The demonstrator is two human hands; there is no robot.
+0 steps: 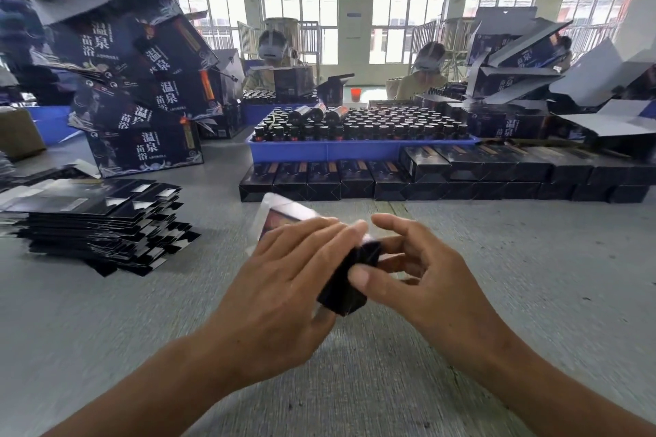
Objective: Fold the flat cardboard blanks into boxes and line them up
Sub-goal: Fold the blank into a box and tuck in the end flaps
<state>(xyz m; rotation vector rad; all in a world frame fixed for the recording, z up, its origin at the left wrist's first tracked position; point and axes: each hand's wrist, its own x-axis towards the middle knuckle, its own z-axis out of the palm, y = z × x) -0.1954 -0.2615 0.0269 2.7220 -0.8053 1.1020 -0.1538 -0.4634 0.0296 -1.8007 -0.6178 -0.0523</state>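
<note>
A small black cardboard box [342,286], partly folded and blurred by motion, sits between my two hands above the grey table [355,383]. My left hand [284,280] lies over its left side with fingers stretched across the pale far flap. My right hand [422,270] pinches the box's near end between thumb and curled fingers. A stack of flat black blanks [96,223] lies to the left. Finished small boxes [426,177] stand in rows beyond my hands.
A blue tray [355,149] of several dark bottles stands behind the row of boxes. Large dark printed cartons [142,89] pile up at the left, more at the right [532,89]. Two people sit across the table.
</note>
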